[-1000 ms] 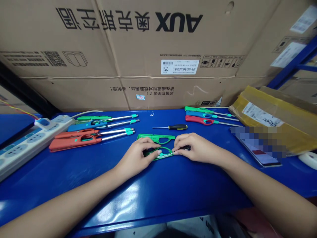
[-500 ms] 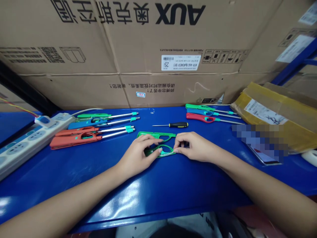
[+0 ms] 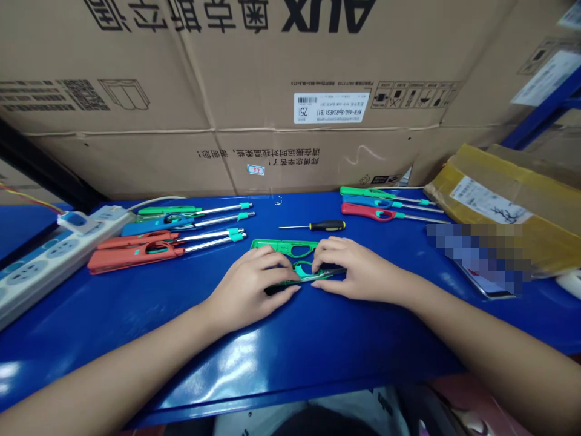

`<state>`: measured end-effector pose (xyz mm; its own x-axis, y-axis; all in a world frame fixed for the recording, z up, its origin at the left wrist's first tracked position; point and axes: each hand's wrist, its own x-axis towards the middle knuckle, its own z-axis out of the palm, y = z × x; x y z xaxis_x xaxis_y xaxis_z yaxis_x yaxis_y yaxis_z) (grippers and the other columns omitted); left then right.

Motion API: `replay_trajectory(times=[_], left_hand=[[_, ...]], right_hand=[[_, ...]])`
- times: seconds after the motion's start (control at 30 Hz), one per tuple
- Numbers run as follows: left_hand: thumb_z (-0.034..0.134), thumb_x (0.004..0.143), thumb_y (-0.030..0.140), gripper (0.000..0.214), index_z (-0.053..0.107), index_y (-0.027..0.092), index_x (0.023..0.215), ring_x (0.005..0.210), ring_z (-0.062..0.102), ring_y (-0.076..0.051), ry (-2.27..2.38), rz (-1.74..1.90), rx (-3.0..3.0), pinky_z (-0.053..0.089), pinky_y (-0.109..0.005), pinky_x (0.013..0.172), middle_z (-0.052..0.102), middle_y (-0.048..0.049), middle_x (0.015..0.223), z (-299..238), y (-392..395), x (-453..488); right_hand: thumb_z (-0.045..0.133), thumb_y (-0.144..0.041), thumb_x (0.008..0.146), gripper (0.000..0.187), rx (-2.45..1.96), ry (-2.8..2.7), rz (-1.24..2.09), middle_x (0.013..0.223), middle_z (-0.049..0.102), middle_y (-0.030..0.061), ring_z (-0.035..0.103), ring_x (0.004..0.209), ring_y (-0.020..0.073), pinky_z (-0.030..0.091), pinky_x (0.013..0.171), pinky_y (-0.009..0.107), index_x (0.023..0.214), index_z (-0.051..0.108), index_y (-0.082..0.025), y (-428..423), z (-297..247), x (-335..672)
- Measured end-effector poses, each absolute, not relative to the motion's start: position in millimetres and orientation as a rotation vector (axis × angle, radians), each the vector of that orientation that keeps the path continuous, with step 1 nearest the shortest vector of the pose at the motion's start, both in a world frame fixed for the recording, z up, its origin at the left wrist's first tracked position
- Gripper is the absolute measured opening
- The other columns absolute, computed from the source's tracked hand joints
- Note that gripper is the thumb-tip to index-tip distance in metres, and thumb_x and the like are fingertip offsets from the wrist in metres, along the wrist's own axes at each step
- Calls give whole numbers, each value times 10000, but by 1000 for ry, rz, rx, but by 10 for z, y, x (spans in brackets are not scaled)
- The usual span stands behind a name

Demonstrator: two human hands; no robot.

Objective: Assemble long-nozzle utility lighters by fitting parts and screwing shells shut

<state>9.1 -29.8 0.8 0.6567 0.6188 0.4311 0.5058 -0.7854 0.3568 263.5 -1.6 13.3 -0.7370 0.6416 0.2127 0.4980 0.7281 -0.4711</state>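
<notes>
My left hand (image 3: 247, 283) and my right hand (image 3: 351, 269) meet at the middle of the blue table (image 3: 290, 351). Both pinch a green lighter handle part (image 3: 305, 272) that is tipped up on its edge between my fingertips. A dark piece shows under my right fingers; I cannot make out what it is. Just behind lies a second green handle shell (image 3: 284, 246), flat on the table. A black-and-yellow screwdriver (image 3: 318, 226) lies beyond it.
Several long lighters (image 3: 167, 233) in red, blue and green lie at the left, three more lighters (image 3: 385, 204) at the right. A white power strip (image 3: 49, 257) sits far left. Big cardboard boxes (image 3: 272, 91) wall the back; a taped parcel (image 3: 503, 212) and a blurred flat thing are at the right.
The green part has gone from lying flat to tipped on its edge. My hands have closed in on it and moved slightly away from me.
</notes>
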Motion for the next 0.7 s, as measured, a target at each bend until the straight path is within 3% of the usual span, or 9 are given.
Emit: replay_trajectory(times=[0.27, 0.5, 0.7], left_hand=[[646, 955, 245, 96, 732, 204, 944, 873, 656, -165, 917, 873, 2501, 511, -298, 821, 734, -20, 903, -65, -271, 127], [639, 952, 224, 119, 756, 208, 960, 855, 653, -162, 934, 879, 2584, 522, -296, 798, 726, -21, 902, -69, -284, 115], [587, 980, 256, 187, 769, 214, 986, 841, 640, -176, 936, 743, 2884, 525, -299, 744, 723, -31, 934, -4, -325, 104]], right_hand=[[652, -217, 931, 101, -831, -2561, 482, 972, 709, 47, 637, 919, 201, 456, 904, 395, 853, 713, -199, -17, 42, 2586], [702, -147, 847, 52, -919, -2337, 854, 889, 687, 52, 648, 831, 172, 510, 773, 311, 817, 736, -172, -8, 24, 2560], [664, -125, 824, 94, -942, -2296, 938, 896, 682, 59, 660, 832, 170, 520, 792, 315, 826, 751, -162, -4, 35, 2557]])
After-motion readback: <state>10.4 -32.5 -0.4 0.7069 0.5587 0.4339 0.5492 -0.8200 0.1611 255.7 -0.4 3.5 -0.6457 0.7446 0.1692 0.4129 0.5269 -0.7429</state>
